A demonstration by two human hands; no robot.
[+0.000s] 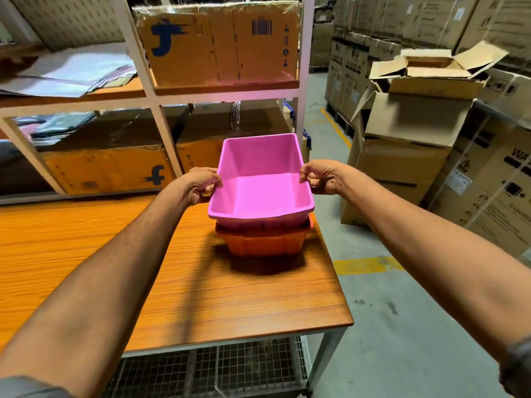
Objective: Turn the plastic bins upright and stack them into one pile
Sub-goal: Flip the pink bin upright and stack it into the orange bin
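Note:
A pink plastic bin [260,185] stands upright, nested in an orange bin [263,242] at the far right corner of the wooden table [201,297]. The pink bin's near edge sits in the orange one and its far end tilts up a little. My left hand [199,183] grips the pink bin's left rim. On the opposite rim, my right hand [323,176] pinches the plastic. Only the orange bin's front wall and rim show beneath the pink one.
A white shelf rack [155,93] with cardboard boxes [221,44] stands right behind the table. Stacked and open cartons [411,124] fill the floor to the right. The table's right edge drops to a concrete floor with yellow markings [365,265]. A wire mesh shelf [230,366] lies under the table.

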